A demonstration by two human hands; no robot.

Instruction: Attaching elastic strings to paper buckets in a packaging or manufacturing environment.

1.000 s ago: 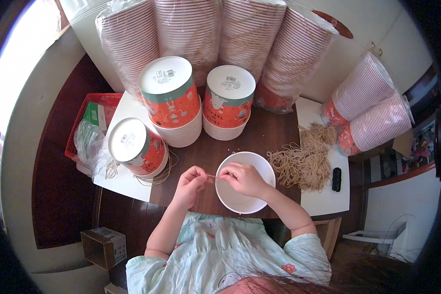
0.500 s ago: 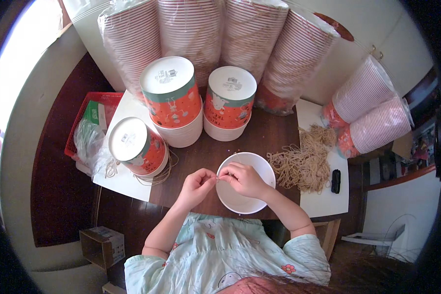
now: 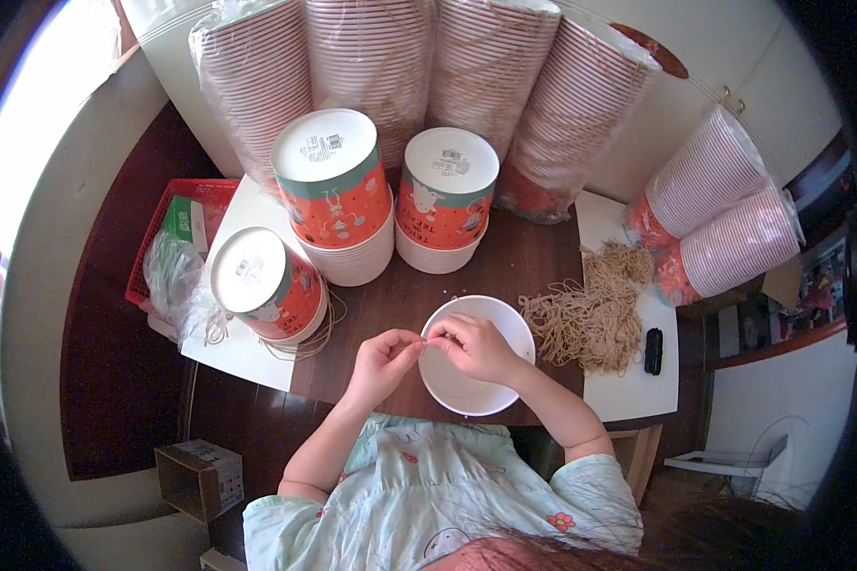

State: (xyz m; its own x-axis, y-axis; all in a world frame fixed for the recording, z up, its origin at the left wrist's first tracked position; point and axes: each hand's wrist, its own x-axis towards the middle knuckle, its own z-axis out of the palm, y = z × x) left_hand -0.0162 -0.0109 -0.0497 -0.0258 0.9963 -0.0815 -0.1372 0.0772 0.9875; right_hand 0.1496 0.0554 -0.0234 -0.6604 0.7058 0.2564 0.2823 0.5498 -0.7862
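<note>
A white paper bucket point(image 3: 459, 392) stands at the table's near edge with its open mouth facing up. Over its left rim, my left hand point(image 3: 383, 365) and my right hand point(image 3: 478, 348) meet fingertip to fingertip. Each one is closed in a pinch; whatever lies between the fingers is too small to make out. My right hand hangs over the bucket's mouth, while my left hand is just outside it. To the right lies a tangled heap of tan cords point(image 3: 590, 319). Orange-and-green printed buckets point(image 3: 338, 205) rest upside down beyond my hands.
Tall plastic-wrapped bucket stacks point(image 3: 371, 67) line the back, and two more stacks point(image 3: 719, 205) lean at the right. A black object point(image 3: 653, 351) sits beside the cords. At left are another upturned bucket point(image 3: 290, 303) with cord around its base and a red basket point(image 3: 143, 257).
My pinched fingertips have shifted very slightly, staying together over the bucket's left rim. The buckets and cords are in the same places.
</note>
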